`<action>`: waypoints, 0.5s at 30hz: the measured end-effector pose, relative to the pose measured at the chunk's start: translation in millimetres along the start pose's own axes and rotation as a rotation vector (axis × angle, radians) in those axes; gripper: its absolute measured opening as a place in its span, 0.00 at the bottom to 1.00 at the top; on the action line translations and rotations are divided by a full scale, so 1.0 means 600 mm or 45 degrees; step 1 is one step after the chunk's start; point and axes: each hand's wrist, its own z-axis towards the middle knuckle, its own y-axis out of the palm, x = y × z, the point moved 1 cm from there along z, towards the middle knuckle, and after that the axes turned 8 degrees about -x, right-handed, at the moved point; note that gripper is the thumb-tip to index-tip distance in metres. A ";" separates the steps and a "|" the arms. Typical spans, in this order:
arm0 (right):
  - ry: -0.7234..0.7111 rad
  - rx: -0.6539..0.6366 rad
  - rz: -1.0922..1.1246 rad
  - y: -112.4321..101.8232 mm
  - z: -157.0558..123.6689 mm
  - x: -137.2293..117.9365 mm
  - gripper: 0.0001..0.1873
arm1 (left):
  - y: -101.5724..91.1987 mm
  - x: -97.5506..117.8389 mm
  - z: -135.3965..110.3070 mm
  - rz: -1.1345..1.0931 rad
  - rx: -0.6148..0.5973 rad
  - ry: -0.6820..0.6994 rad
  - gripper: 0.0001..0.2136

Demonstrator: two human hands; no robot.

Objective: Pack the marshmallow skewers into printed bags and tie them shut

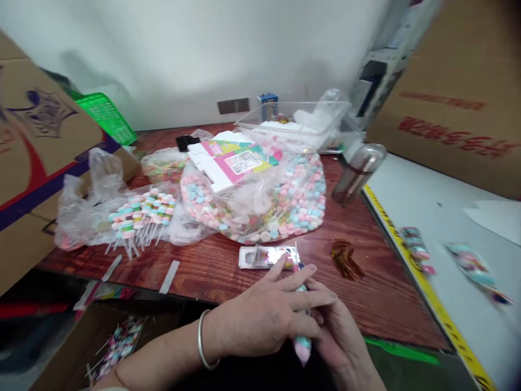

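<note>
Both my hands meet at the near edge of a red-brown wooden table (366, 304). My left hand (268, 315), with a silver bangle on the wrist, is closed over a pastel candy stick (303, 346) whose pink end pokes out below. My right hand (340, 336) grips the same candy stick from underneath. Just beyond my fingers lie small clear printed wrappers (266, 256). A large clear bag of pink, blue and white candies (260, 203) sits behind them. Several finished candy skewers (140, 214) lie on plastic at the left.
Gold twist ties (345, 260) lie right of the wrappers. A metal bottle (358, 172), a clear plastic tub (293, 122) and a green basket (106, 117) stand farther back. Cardboard boxes flank both sides. A box below left (118, 342) holds more skewers. Wrapped candies (472, 266) lie on the white surface.
</note>
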 end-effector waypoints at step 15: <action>0.522 -0.337 0.018 0.058 0.034 0.056 0.16 | 0.019 -0.074 -0.584 0.064 0.335 -2.250 0.09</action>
